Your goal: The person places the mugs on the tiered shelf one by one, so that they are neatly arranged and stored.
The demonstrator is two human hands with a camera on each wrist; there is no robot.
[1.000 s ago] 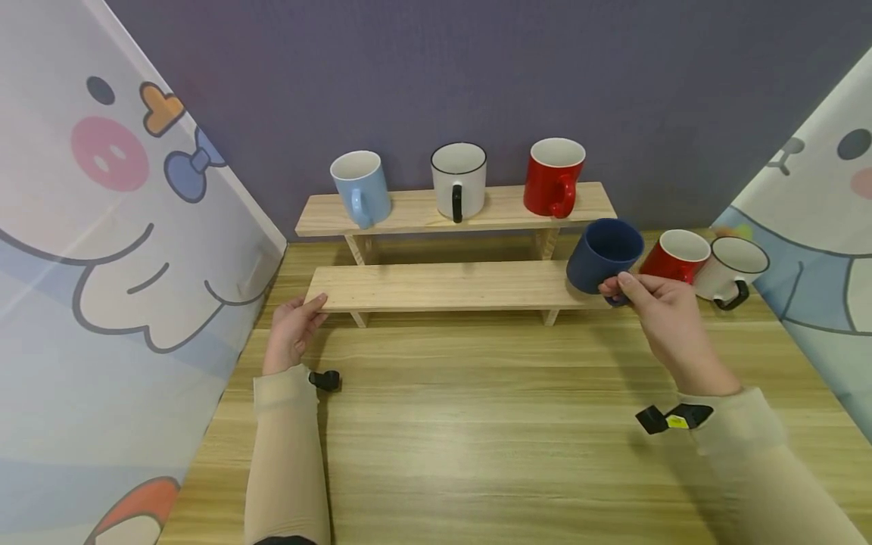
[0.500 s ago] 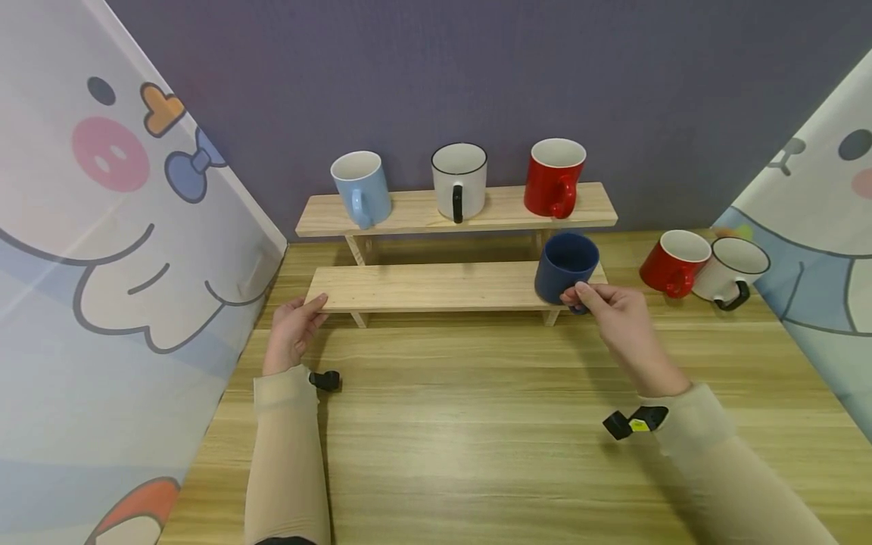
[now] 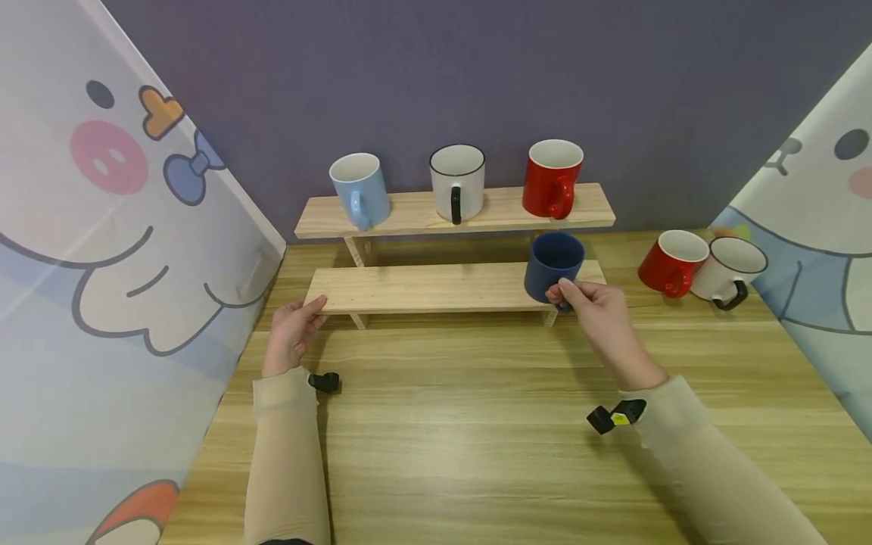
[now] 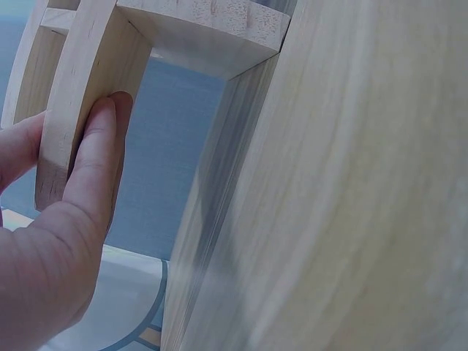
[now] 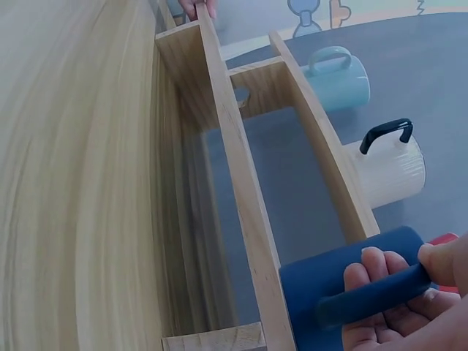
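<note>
A two-tier wooden shelf (image 3: 409, 288) stands on the table. My left hand (image 3: 293, 333) pinches the left end of its lower board, thumb above and fingers beneath, as the left wrist view also shows. My right hand (image 3: 602, 318) holds a dark blue mug (image 3: 550, 266) by its handle, with fingers curled through it in the right wrist view. The mug is upright at the right part of the lower board, its base touching or very near the wood. On the upper board stand a light blue mug (image 3: 361, 193), a white mug with black handle (image 3: 457, 182) and a red mug (image 3: 552, 179).
On the table right of the shelf, another red mug (image 3: 671, 265) stands against a second white mug (image 3: 725, 269) with a black handle. A dark wall (image 3: 436, 76) rises behind the shelf, and printed cartoon panels (image 3: 136, 265) flank both sides.
My right hand has carried the dark blue mug leftward, from beyond the lower board's right end to over its right part. My left hand stays on the board.
</note>
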